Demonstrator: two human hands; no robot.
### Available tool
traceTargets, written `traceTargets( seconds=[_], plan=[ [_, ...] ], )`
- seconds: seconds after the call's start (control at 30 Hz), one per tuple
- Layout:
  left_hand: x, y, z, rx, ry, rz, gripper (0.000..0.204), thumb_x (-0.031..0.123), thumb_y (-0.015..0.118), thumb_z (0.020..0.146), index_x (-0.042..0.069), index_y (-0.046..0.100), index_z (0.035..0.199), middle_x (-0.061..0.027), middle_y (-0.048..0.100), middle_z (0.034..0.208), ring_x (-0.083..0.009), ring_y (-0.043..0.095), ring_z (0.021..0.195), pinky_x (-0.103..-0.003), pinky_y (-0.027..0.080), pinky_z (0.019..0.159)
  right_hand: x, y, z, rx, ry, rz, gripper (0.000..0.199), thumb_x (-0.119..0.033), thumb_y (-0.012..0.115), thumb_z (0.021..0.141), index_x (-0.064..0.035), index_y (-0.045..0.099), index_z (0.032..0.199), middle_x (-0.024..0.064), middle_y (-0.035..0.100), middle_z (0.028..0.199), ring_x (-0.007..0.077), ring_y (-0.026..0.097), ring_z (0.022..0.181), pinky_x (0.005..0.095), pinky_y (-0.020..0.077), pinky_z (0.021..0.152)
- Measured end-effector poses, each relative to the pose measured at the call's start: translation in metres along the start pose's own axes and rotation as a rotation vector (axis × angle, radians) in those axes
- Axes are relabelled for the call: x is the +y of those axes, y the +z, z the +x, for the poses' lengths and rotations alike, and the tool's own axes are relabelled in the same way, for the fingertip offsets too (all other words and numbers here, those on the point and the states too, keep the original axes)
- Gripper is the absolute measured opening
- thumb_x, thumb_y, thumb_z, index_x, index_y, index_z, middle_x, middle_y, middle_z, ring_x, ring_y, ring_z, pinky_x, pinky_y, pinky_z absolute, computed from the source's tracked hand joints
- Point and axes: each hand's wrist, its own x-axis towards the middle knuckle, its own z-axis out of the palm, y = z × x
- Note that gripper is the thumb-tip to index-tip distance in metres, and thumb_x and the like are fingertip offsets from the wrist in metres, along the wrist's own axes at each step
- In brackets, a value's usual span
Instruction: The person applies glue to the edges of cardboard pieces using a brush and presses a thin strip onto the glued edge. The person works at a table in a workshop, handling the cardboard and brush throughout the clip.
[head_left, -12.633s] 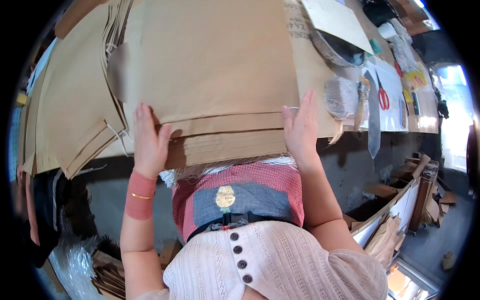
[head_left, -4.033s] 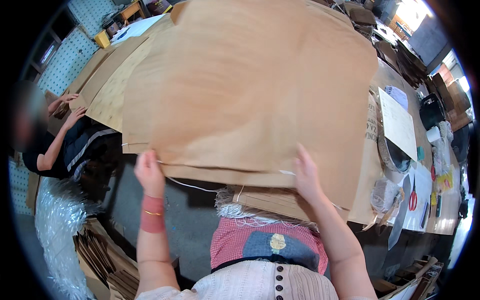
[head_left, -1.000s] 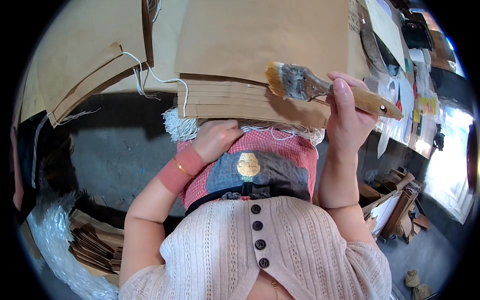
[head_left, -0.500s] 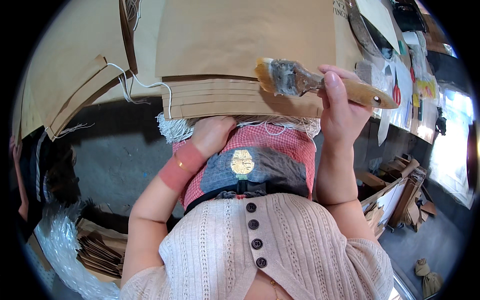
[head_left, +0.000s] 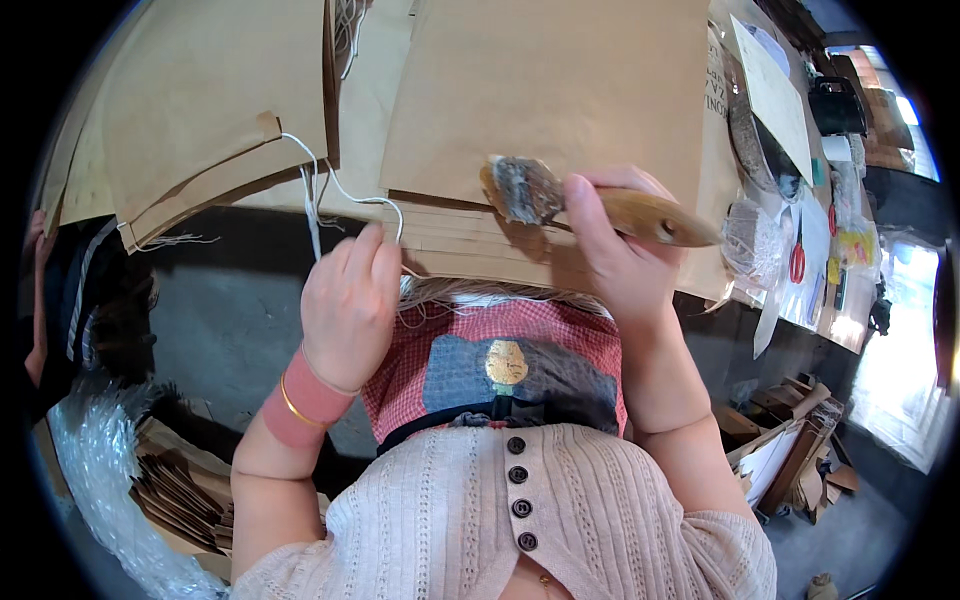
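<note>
My right hand grips the wooden handle of a wide flat paintbrush. The brush's whitish, caked ferrule and tan bristles point left, over the stepped lower edges of a stack of brown paper sheets. At the stack's left corner is my left hand, raised with fingers curled together, beside a white cord. Whatever those fingers may hold is hidden behind them. Loose white strings hang in a fringe below the stack, over the red checked cloth at my lap.
To the left lies another brown paper stack with a folded edge and cords. Red-handled scissors and plastic wrap sit on the table's right. Cardboard pieces fill a box at lower right; clear plastic hangs at lower left. Another person's arm shows far left.
My left hand has come up and left from under the stack's edge to its left corner by the cord. The brush in my right hand has moved left and slightly down.
</note>
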Motion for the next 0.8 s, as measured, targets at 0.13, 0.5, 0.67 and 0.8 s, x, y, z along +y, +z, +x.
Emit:
traceTargets(
  seconds=[0.13, 0.5, 0.67, 0.8],
  plan=[
    [0.004, 0.020, 0.035, -0.088, 0.018, 0.035, 0.008, 0.006, 0.054, 0.073, 0.003, 0.053, 0.081, -0.0169, 0.057, 0.119, -0.0216, 0.059, 0.074, -0.032, 0.049, 0.063, 0.013, 0.023, 0.011, -0.073, -0.099, 0.042, 0.006, -0.002, 0.068, 0.077, 0.0008, 0.064, 0.074, 0.0060, 0.061, 0.063, 0.0108, 0.056, 0.056, 0.0232, 0.0445, 0.052],
    [0.000, 0.035, 0.043, -0.188, -0.017, 0.004, 0.007, 0.000, 0.051, 0.074, 0.001, 0.050, 0.082, -0.0175, 0.055, 0.126, -0.0291, 0.062, 0.077, -0.035, 0.052, 0.064, 0.058, -0.073, -0.007, 0.139, 0.127, -0.536, 0.017, -0.013, 0.063, 0.077, -0.0013, 0.059, 0.065, 0.0106, 0.058, 0.055, 0.0210, 0.059, 0.051, 0.0309, 0.0467, 0.051],
    [-0.002, 0.039, 0.046, -0.171, -0.009, -0.019, 0.006, -0.001, 0.052, 0.073, -0.001, 0.050, 0.079, -0.0191, 0.054, 0.125, -0.0321, 0.062, 0.077, -0.037, 0.053, 0.064, 0.063, -0.093, -0.006, 0.144, -0.036, -0.902, 0.022, -0.019, 0.064, 0.077, -0.0021, 0.057, 0.064, 0.0133, 0.059, 0.058, 0.0291, 0.059, 0.054, 0.0370, 0.0462, 0.052],
    [-0.004, 0.036, 0.047, -0.209, -0.028, -0.052, 0.005, -0.001, 0.051, 0.074, -0.001, 0.050, 0.078, -0.0187, 0.055, 0.124, -0.0332, 0.062, 0.076, -0.038, 0.052, 0.063, 0.021, -0.072, -0.001, 0.214, 0.036, -0.522, 0.014, -0.013, 0.068, 0.077, -0.0041, 0.062, 0.070, 0.0080, 0.060, 0.061, 0.0194, 0.062, 0.056, 0.0316, 0.0472, 0.050]
  ],
)
